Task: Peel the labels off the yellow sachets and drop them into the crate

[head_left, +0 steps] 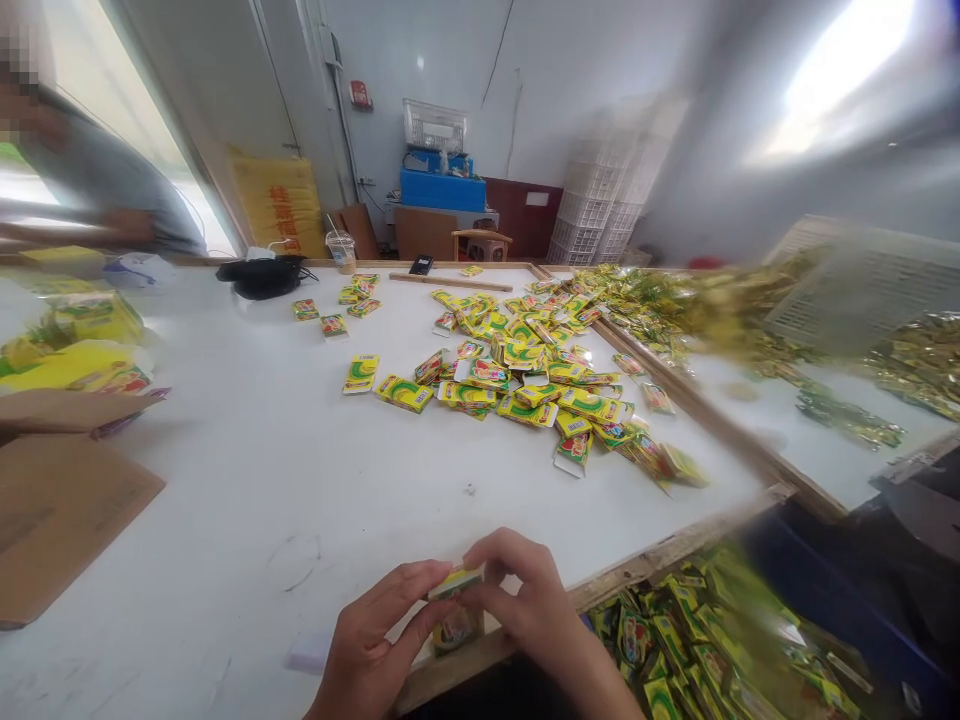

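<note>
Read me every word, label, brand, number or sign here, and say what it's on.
Nothing reads with certainty.
Yellow sack: red characters, too blurred.
Loose boxes: printing and barcodes, too small.
Box between left hand and right hand: print blurred.
Cardboard: faint dark print, too blurred.

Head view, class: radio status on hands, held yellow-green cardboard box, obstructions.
Left hand, right hand: both gripping small yellow-green cardboard box. Similar boxes piled beyond, apart from hands. No obstruction visible at box.
</note>
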The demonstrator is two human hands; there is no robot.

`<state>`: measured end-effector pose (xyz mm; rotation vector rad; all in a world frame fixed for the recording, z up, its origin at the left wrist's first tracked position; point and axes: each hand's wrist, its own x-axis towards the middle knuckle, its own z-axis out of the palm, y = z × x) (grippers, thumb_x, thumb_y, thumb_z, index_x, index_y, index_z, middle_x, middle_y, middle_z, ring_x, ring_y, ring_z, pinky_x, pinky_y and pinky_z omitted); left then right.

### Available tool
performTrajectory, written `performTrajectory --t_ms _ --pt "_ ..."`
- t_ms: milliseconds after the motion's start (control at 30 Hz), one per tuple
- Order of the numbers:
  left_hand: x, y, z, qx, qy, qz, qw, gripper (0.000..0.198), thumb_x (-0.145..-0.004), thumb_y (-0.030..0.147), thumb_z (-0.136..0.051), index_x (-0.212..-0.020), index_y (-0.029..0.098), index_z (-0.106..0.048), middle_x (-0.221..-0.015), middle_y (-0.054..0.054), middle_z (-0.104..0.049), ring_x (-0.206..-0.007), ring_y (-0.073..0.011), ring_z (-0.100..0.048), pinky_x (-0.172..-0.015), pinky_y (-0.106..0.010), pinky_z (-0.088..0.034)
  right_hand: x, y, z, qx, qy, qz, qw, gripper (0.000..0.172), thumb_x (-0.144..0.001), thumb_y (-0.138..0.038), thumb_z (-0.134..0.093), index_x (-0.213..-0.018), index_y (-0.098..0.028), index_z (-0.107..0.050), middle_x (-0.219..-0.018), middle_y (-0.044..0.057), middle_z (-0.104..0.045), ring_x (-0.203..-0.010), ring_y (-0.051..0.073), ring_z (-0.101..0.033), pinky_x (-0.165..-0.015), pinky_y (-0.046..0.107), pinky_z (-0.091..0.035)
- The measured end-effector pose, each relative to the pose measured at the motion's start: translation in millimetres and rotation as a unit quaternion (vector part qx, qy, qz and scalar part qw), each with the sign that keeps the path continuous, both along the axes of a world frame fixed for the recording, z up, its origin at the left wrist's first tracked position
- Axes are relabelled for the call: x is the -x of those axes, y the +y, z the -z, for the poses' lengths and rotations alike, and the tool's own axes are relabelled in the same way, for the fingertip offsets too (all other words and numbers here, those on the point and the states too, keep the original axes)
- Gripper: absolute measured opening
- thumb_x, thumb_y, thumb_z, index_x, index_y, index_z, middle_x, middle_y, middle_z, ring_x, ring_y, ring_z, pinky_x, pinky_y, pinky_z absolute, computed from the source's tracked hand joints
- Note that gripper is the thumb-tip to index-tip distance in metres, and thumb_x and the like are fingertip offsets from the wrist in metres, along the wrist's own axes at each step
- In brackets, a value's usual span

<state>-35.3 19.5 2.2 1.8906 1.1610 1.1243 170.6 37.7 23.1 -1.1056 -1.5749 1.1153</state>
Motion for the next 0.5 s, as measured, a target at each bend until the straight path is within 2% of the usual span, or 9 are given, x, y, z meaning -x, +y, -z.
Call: performTrajectory --t_ms 133,267,333,400,433,500 --pt "-3 -3 4.6 -0.029 0.02 -0.013 0.999 0.038 -0.086 0.016 -0.066 -0.118 0.037 -0.068 -0.114 0.001 -0.073 -0.101 -0.0207 -0.07 -0.091 -0.03 -0.058 3 -12 4.8 -0.063 0.016 0.007 0.998 0.014 -0.082 -0.011 -0.068 -0.089 -0.023 -0.072 -0.096 0.003 -0.067 -0.082 0.016 -0.063 -0.074 0.027 -0.05" --pt "0 -13 11.1 -0.073 0.048 -0.036 0.996 0.041 -0.084 0.015 -0.068 -0.119 0.037 -0.067 -0.116 0.001 -0.073 -0.101 -0.0202 -0.071 -0.092 -0.03 -0.058 11 -17 9.6 -0.07 0.01 0.009 0.997 0.023 -0.083 -0.01 -0.065 -0.098 -0.025 -0.071 -0.097 0.005 -0.067 -0.092 0.02 -0.062 -0.079 0.029 -0.051" --pt "3 -12 10.0 -0.091 0.071 -0.015 0.993 0.042 -0.086 0.016 -0.066 -0.124 0.035 -0.064 -0.118 0.0 -0.072 -0.102 -0.02 -0.071 -0.092 -0.029 -0.058 14 -15 12.1 -0.073 0.018 -0.001 0.997 0.024 -0.083 -0.011 -0.065 -0.1 -0.026 -0.073 -0.095 0.005 -0.069 -0.092 0.021 -0.063 -0.081 0.031 -0.052" --pt "4 2 4.1 -0.08 0.113 0.031 0.99 0.032 -0.09 0.022 -0.06 -0.12 0.031 -0.067 -0.111 -0.001 -0.075 -0.097 -0.0188 -0.073 -0.086 -0.026 -0.06 5 -12 14.0 -0.065 0.054 0.006 0.996 0.018 -0.083 -0.015 -0.067 -0.095 -0.026 -0.075 -0.091 0.005 -0.071 -0.086 0.02 -0.066 -0.079 0.031 -0.055" --pt "3 17 -0.3 -0.065 0.139 0.048 0.987 0.026 -0.092 0.025 -0.057 -0.114 0.029 -0.07 -0.106 -0.001 -0.077 -0.093 -0.0182 -0.073 -0.083 -0.025 -0.06 -6 -12 14.3 -0.054 0.077 0.03 0.995 0.014 -0.083 -0.018 -0.068 -0.091 -0.025 -0.076 -0.09 0.005 -0.072 -0.083 0.021 -0.068 -0.077 0.03 -0.056" --pt "-1 63 -10.2 -0.036 0.191 0.032 0.98 0.022 -0.094 0.031 -0.054 -0.103 0.026 -0.073 -0.098 -0.001 -0.077 -0.091 -0.0179 -0.072 -0.083 -0.027 -0.059 -44 -15 12.6 -0.034 0.108 0.134 0.985 0.008 -0.08 -0.024 -0.072 -0.085 -0.024 -0.077 -0.09 0.005 -0.074 -0.083 0.023 -0.069 -0.074 0.03 -0.058"
